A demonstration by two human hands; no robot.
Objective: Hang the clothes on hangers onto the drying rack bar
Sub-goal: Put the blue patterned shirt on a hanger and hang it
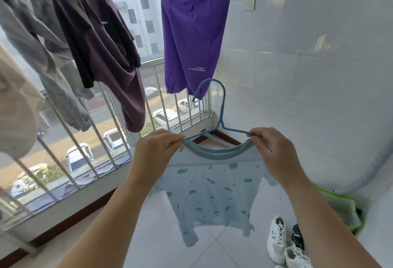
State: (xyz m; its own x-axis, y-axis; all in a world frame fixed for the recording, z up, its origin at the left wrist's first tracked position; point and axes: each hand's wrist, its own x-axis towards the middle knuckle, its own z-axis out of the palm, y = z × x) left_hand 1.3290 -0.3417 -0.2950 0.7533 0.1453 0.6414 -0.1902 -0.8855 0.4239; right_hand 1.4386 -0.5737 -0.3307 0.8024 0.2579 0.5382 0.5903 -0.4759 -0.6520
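- Grip: the left hand (157, 152) pinches the shirt's (214, 189) left shoulder against the hanger (221, 118); the right hand (274, 150) pinches the right shoulder the same way.
- Location: the shirt hangs on the hanger, below and in front of the purple trousers (193, 35), well under the bar, which is out of view above.
- Risk: neither hand holds the hook. Judged from this, one hand must shift to the neck before lifting; a loosened pinch may let a shoulder slip off an arm.
- Risk: the hook points toward the trousers; lifting straight up may snag their cuff.
- Obstruction: left of the trousers hang a maroon top (106, 50) and a grey garment (42, 44), crowding that side.
- Surroundings: below the trousers stands a window railing (161, 97); shoes (278, 240) lie on the floor beneath the shirt's right side.
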